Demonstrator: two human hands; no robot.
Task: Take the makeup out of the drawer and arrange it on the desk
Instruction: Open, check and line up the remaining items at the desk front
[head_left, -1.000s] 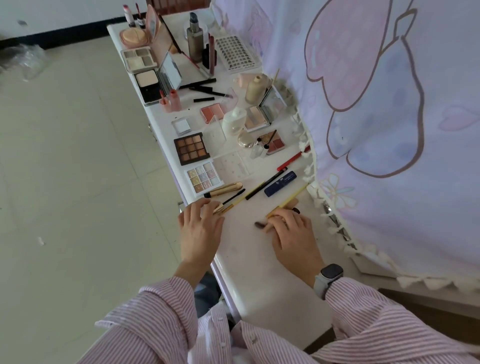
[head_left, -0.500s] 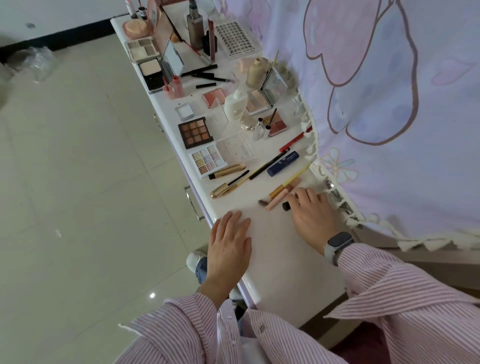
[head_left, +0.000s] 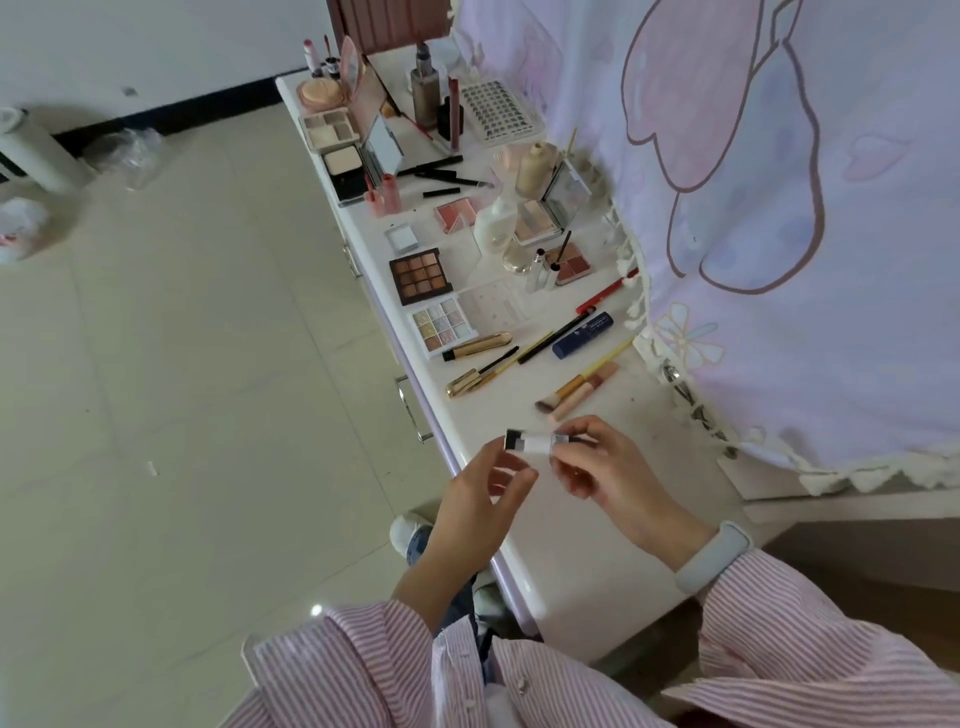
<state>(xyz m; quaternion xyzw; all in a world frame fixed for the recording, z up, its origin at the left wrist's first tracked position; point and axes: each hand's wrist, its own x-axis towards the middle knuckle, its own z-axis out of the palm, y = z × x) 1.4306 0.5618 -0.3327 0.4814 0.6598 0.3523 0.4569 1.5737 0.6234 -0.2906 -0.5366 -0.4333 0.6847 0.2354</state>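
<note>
Floor (head_left: 171, 395): pale glossy tiles, with one small bright light reflection near the bottom. Wall (head_left: 145, 47): white, with a dark skirting strip (head_left: 171, 117) at its foot. Curtain (head_left: 779, 208): lilac cloth printed with a cartoon outline, tasselled fringe along its edge. Clear plastic bag (head_left: 127, 156) on the floor by the wall. White cylindrical appliance (head_left: 36, 156) at far left.

White desk (head_left: 597, 530) — palettes (head_left: 421, 275), brushes (head_left: 563, 391), bottles (head_left: 532, 169) on top.

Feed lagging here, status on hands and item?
Left hand and right hand both pinch small tube above desk. Brush lies just beyond. Nothing blocking.
</note>
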